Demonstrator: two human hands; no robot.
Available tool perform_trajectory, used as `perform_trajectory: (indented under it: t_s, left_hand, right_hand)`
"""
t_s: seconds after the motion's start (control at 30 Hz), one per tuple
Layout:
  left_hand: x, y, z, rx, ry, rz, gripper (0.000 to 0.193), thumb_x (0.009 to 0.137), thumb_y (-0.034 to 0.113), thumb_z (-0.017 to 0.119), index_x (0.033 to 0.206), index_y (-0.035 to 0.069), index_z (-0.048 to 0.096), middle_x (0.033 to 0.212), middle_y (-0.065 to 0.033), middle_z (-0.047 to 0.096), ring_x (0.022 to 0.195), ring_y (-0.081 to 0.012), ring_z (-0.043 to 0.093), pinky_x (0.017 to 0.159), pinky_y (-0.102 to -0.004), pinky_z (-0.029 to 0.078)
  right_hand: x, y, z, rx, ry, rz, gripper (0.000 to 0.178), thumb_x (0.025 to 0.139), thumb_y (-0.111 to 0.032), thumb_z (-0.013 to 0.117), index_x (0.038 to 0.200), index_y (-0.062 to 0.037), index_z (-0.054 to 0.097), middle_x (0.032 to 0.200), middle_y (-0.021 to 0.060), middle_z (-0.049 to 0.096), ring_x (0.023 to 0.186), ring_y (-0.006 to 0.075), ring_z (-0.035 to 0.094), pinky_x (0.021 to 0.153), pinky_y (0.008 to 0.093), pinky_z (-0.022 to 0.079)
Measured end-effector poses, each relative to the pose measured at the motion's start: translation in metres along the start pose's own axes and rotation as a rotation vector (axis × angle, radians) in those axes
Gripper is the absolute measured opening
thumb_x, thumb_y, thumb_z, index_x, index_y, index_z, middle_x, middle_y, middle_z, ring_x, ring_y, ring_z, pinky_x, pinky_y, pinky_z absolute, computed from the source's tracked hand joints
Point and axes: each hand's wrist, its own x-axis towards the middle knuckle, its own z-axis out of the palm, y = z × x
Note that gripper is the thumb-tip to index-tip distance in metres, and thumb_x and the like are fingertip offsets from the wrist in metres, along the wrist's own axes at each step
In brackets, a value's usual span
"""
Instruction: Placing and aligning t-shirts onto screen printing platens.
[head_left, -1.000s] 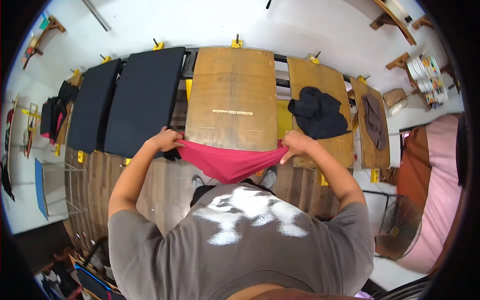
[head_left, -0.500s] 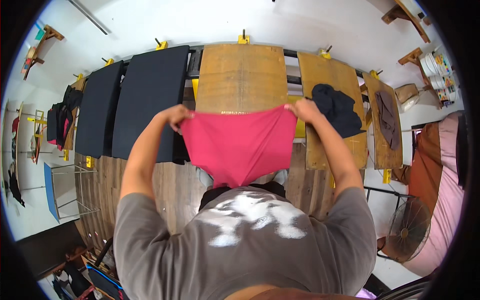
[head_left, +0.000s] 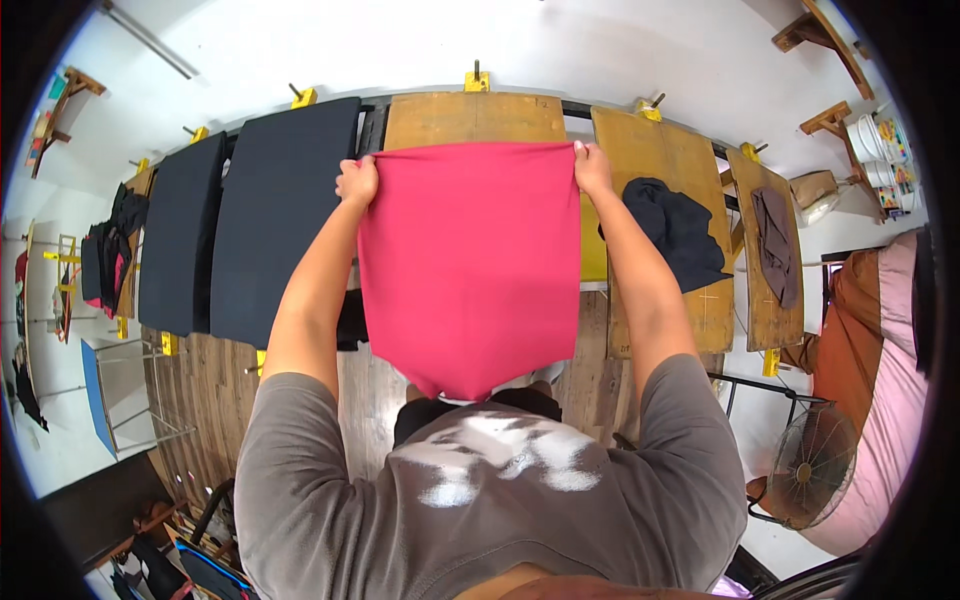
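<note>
A plain pinkish-red garment hangs stretched between my hands over the near part of the middle wooden board. Its lower part droops toward my body. My left hand is closed on the garment's far left corner. At the far right corner, my right hand pinches the same cloth. The far edge runs almost straight from hand to hand. Most of the middle board is hidden beneath the cloth; only its far end shows.
Two black-covered boards stand to the left. On the right, a wooden board bears a crumpled black cloth, and another holds a brown cloth. Yellow clamps line the far side. A fan stands at the lower right.
Both hands have moved forward over the middle board, drawing the red garment's far edge with them. The cloth now lies flatter and covers more of the board.
</note>
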Motion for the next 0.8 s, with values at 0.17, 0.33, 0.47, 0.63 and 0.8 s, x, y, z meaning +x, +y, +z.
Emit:
perform_trajectory:
  t_s: [0.17, 0.33, 0.47, 0.63, 0.8]
  left_hand:
    - [0.046, 0.051, -0.013, 0.101, 0.037, 0.055, 0.071, 0.092, 0.053, 0.05, 0.141, 0.002, 0.046, 0.144, -0.0313, 0.047, 0.134, -0.0484, 0.043, 0.113, -0.0523, 0.034]
    - [0.095, 0.107, 0.008, 0.01, 0.057, 0.078, 0.072, 0.093, 0.051, 0.049, 0.144, 0.001, 0.043, 0.147, -0.0313, 0.043, 0.136, -0.0473, 0.041, 0.114, -0.0519, 0.033]
    - [0.123, 0.134, 0.036, -0.069, 0.021, 0.008, 0.069, 0.095, 0.047, 0.047, 0.144, -0.002, 0.041, 0.146, -0.033, 0.043, 0.135, -0.0473, 0.041, 0.115, -0.0529, 0.032]
    - [0.14, 0.112, 0.093, 0.172, 0.209, 0.25, 0.059, 0.098, 0.041, 0.05, 0.129, -0.01, 0.045, 0.134, -0.0337, 0.051, 0.128, -0.0508, 0.047, 0.106, -0.0541, 0.042]
    - [0.197, 0.1, 0.086, 0.05, 0.183, 0.092, 0.057, 0.096, 0.037, 0.051, 0.129, -0.009, 0.042, 0.128, -0.0338, 0.056, 0.12, -0.0472, 0.057, 0.103, -0.0503, 0.046]
  right_hand:
    - [0.055, -0.044, 0.026, 0.138, 0.026, 0.223, 0.038, 0.099, -0.034, 0.061, 0.091, 0.0018, 0.071, 0.082, 0.0198, 0.071, 0.079, 0.0307, 0.069, 0.074, 0.0434, 0.051]
    - [0.127, -0.063, 0.037, 0.282, 0.231, 0.266, 0.034, 0.097, -0.034, 0.063, 0.093, -0.002, 0.075, 0.096, 0.0223, 0.073, 0.093, 0.0379, 0.07, 0.085, 0.0455, 0.053]
    - [0.154, -0.068, 0.068, 0.223, 0.257, 0.364, 0.034, 0.097, -0.033, 0.064, 0.094, -0.0003, 0.073, 0.094, 0.0208, 0.073, 0.087, 0.0327, 0.07, 0.081, 0.0443, 0.052]
    - [0.155, -0.056, 0.115, -0.05, 0.425, 0.154, 0.036, 0.097, -0.035, 0.061, 0.101, 0.0008, 0.069, 0.101, 0.0247, 0.071, 0.1, 0.0424, 0.066, 0.09, 0.0502, 0.05]
    - [0.171, -0.063, 0.116, 0.005, 0.222, 0.271, 0.034, 0.098, -0.032, 0.061, 0.104, 0.0008, 0.068, 0.103, 0.0228, 0.071, 0.102, 0.0408, 0.067, 0.092, 0.0473, 0.052]
